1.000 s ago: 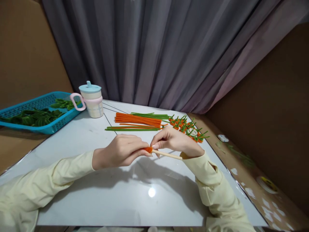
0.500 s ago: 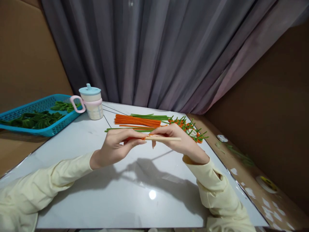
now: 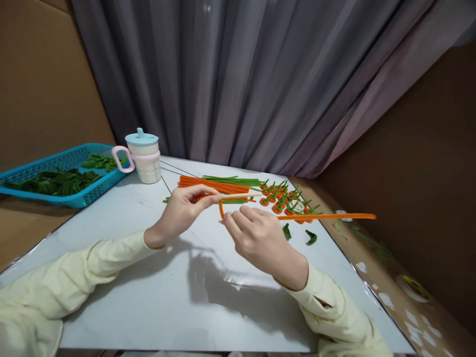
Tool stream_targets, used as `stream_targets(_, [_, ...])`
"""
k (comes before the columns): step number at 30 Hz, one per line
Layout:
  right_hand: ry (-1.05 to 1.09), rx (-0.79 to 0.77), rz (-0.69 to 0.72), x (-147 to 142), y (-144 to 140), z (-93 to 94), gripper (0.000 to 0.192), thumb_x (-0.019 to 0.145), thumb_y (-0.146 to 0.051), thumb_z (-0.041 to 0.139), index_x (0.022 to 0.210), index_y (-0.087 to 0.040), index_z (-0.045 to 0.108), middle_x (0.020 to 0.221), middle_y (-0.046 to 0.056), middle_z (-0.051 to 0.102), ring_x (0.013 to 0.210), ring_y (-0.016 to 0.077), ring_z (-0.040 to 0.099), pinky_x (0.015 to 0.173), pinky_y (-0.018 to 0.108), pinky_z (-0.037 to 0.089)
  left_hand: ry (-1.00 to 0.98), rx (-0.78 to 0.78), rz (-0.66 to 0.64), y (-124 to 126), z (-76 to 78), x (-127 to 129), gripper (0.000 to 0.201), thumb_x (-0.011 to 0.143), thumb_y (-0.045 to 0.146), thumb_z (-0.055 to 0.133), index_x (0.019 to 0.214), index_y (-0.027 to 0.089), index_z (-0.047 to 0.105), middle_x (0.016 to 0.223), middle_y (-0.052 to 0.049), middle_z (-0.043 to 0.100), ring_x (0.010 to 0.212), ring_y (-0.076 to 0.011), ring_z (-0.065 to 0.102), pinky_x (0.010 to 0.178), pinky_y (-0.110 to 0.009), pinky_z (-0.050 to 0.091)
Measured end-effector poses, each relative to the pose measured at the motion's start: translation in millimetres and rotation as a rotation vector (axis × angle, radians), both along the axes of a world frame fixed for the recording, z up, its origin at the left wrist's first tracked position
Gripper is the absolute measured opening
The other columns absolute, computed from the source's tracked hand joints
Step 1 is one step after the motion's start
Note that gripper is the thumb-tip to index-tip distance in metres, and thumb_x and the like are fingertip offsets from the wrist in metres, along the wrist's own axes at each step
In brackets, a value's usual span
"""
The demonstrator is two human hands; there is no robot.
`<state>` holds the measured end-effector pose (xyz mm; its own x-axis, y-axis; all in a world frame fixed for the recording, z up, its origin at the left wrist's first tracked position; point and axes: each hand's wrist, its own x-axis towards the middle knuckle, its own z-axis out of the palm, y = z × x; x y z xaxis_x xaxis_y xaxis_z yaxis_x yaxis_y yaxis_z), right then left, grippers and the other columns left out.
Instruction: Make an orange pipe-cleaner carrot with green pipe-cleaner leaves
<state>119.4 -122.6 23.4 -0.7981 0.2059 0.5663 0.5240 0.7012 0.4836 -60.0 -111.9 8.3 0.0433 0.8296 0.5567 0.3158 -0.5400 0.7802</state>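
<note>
My left hand is closed in a pinch on a thin wooden stick, which points right. An orange pipe cleaner runs down from the stick by my left fingertips into my closed right hand. Its long free end sticks out to the right past my knuckles. How it is wound inside the left fingers is mostly hidden. Behind my hands lie a bundle of orange pipe cleaners and some green pipe cleaners. Several small orange pieces with green stems are grouped to the right.
A blue basket with green leaf-shaped pieces stands at the left beside a lidded cup. A white ring sits among the orange pieces. Two green curled pieces lie nearer, one a leaf. A grey curtain hangs behind.
My right hand has moved down and nearer, away from my left fingertips, with the orange pipe cleaner now stretched between the hands. The two green curled pieces have come into view.
</note>
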Motion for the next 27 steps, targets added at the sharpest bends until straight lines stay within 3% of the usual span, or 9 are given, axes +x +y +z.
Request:
stream_targets(9, [-0.027,-0.095,0.005,13,11,8.5,0.027,0.089,-0.008,0.043,0.067,-0.014,0.056,0.057,0.002,0.053,0.056,0.0142,0.043,0.051,0.031,0.02,0.366,0.078,-0.088,6,-5.4,-4,0.027,0.091,0.034,0.049,0.095,0.02,0.072,0.097,-0.003,0.074,0.088,-0.0189,0.068,0.073,-0.026,0.052])
stream_targets(13, [-0.03,-0.12,0.035,14,13,9.9,0.025,0.088,-0.007,0.045,0.068,-0.013,0.057,0.058,0.002,0.055,0.056,0.0135,0.042,0.051,0.031,0.019,0.476,0.144,-0.064,6,-4.4,-5,0.029,0.092,0.03,0.046,0.089,0.019,0.072,0.076,-0.001,0.073,0.073,-0.0159,0.068,0.063,-0.022,0.049])
stream_targets(19, [-0.024,-0.138,0.07,15,21,9.8,0.031,0.084,0.0,0.037,0.065,-0.014,0.057,0.055,0.001,0.053,0.054,0.0128,0.041,0.051,0.03,0.019,0.725,0.23,-0.035,2,-5.8,-4,0.036,0.094,0.024,0.039,0.071,0.016,0.066,0.057,0.001,0.065,0.047,-0.0105,0.055,0.045,-0.021,0.032])
stream_targets(22, [0.027,-0.275,0.128,21,31,12.1,0.031,0.08,0.0,0.036,0.072,-0.015,0.062,0.058,0.001,0.059,0.055,0.0119,0.046,0.051,0.027,0.025,0.728,0.339,-0.132,-1,-5.7,-4,0.033,0.093,0.021,0.039,0.073,0.016,0.065,0.059,0.001,0.065,0.048,-0.0097,0.054,0.045,-0.021,0.03])
stream_targets(27, [0.155,-0.71,0.334,27,46,16.1,0.031,0.081,-0.005,0.037,0.074,-0.015,0.065,0.062,0.001,0.065,0.055,0.0083,0.054,0.055,0.019,0.036,0.595,0.387,-0.285,-6,-2.9,-5,0.033,0.094,0.022,0.036,0.072,0.016,0.06,0.055,0.001,0.059,0.045,-0.0096,0.049,0.046,-0.021,0.034])
